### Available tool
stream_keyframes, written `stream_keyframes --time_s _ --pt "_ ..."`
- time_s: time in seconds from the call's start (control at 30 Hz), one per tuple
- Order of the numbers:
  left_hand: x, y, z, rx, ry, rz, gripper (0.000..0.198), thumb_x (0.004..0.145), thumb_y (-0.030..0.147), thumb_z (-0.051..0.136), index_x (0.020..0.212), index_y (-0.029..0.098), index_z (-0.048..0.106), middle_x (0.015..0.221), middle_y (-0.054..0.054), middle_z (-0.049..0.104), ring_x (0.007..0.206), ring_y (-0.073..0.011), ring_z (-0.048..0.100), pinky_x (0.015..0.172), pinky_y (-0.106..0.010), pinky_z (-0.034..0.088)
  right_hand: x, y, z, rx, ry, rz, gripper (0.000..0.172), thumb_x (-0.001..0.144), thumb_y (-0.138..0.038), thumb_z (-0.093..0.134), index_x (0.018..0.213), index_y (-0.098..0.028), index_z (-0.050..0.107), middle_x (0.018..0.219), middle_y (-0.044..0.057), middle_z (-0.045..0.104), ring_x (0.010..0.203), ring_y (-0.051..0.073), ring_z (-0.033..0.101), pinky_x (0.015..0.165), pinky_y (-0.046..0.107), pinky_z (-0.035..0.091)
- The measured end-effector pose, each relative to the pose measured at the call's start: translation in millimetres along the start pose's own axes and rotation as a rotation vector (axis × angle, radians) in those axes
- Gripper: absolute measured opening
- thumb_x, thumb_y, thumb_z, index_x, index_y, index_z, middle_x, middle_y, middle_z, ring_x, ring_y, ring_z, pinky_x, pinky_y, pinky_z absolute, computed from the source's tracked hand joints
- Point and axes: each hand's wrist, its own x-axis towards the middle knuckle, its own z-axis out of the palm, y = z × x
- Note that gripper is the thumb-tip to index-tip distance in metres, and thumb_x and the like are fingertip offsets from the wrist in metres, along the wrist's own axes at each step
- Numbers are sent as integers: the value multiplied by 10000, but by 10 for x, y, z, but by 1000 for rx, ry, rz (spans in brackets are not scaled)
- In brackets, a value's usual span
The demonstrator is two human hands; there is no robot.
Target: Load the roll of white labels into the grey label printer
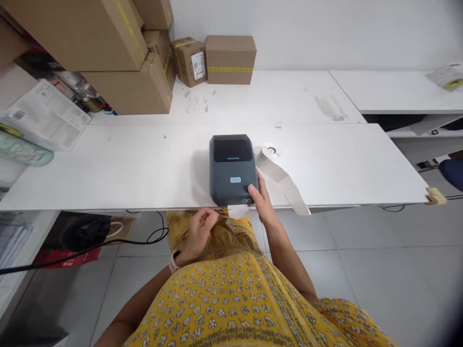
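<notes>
A dark grey label printer [234, 180] sits at the front edge of the white table. My right hand [263, 200] grips its right front corner, thumb on top and fingers along the side. A short white label [238, 211] hangs from under the printer's front. Just left of that label, below the table edge, my left hand [200, 229] is curled closed; what its fingers hold, if anything, is hidden. Right of the printer a roll of labels [271, 151] stands on the table, its loose strip [287, 183] trailing over the front edge.
Cardboard boxes [132, 89] are stacked at the back left, with two smaller cartons [231, 60] by the wall. A white box [47, 115] lies at the far left. Another label roll [448, 77] is at the far right. A black cable [108, 243] crosses below the table.
</notes>
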Motion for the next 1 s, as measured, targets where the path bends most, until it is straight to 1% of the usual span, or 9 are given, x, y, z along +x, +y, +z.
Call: stream_keyframes --time_s 0.07,0.13,0.3,0.43,0.57,0.67,0.77,0.87,1.0 --pt "-30 58 89 -110 -318 -199 467 863 586 613 782 141 730 689 -60 662 585 -127 552 544 -266 425 -8 -23 15 12 11 -9 806 889 -622 602 1571 -302 314 1647 50 350 1511 275 344 1267 507 266" --pt "20 150 231 -249 -435 -317 471 824 588 652 833 129 758 757 -87 716 571 -119 575 500 -243 408 -15 -49 27 12 19 -14 801 886 -614 610 1563 -289 333 1637 60 368 1507 276 350 1266 503 266" --pt "161 260 548 -421 -313 -385 472 725 516 775 1006 138 740 850 -96 770 661 -164 689 557 -251 489 -12 -52 38 -25 39 -40 771 890 -614 601 1547 -286 368 1636 55 366 1503 281 349 1267 510 256" --pt "148 204 635 -422 -186 -338 420 715 491 788 940 138 748 826 -87 777 682 -171 702 621 -268 512 -7 -15 42 -58 41 -56 756 905 -614 575 1553 -292 354 1628 65 378 1504 278 344 1264 524 255" --pt "147 172 574 -312 -243 -283 378 756 503 749 879 145 759 803 -90 777 711 -192 709 677 -298 526 -58 -127 35 -230 94 -164 682 955 -548 541 1558 -322 318 1663 69 305 1531 286 295 1234 561 293" --pt "163 169 390 -230 -442 -272 384 819 520 680 907 159 775 911 -107 789 756 -204 720 742 -326 545 -80 -322 17 -559 163 -424 412 975 -474 547 1366 -341 565 1685 -11 257 1578 310 141 1248 607 199" --pt "173 165 112 -84 -569 -247 433 885 556 585 876 168 779 883 -105 780 704 -194 698 704 -320 529 -41 -483 15 -817 67 -558 278 997 -485 511 1158 -362 702 1656 -90 324 1582 333 101 1253 648 69" --pt "195 155 -150 41 -461 -163 427 904 539 562 780 174 745 697 -55 705 593 -155 616 602 -284 472 21 -535 37 -862 -48 -507 290 983 -541 524 1175 -406 693 1629 -115 370 1582 342 107 1249 662 -56" --pt "262 162 -286 69 13 62 359 917 460 561 701 193 667 594 14 562 565 -121 511 575 -255 416 33 -518 67 -824 -105 -468 316 939 -589 581 1188 -424 683 1606 -129 393 1586 343 82 1237 653 -160"
